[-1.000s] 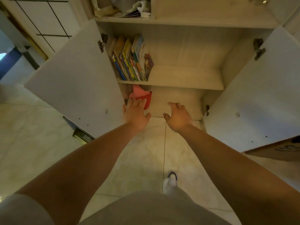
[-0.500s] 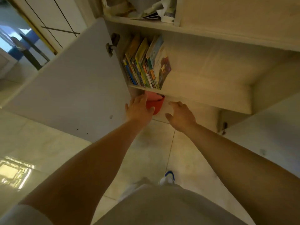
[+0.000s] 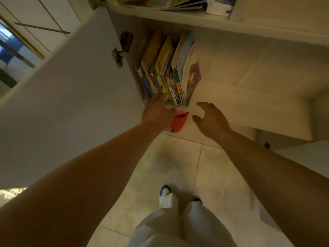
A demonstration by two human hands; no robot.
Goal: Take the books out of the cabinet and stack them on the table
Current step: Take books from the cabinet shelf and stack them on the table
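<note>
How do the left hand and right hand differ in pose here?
The left hand reaches up to the lower edges of the books, fingers straight; the right hand hangs beside the books, right of them, fingers loosely curved. The left sits in front of the red thing; the right does not. Both hold nothing.

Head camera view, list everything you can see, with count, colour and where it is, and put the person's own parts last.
books: one row, count unclear, mixed yellow, orange, blue and green, standing at the left end of the middle shelf
shelf: one, pale wood, middle of the cabinet
door: one, white, swung open on the left
hinge: one, dark metal, top of the door
red thing: one, under the shelf, kind unclear
papers: a pile, pale, upper shelf
floor: pale tiles, below
shoes: two, white and blue, on the floor
left hand: open, fingertips at the books' lower edge
right hand: open, beside the books, touching nothing
</note>
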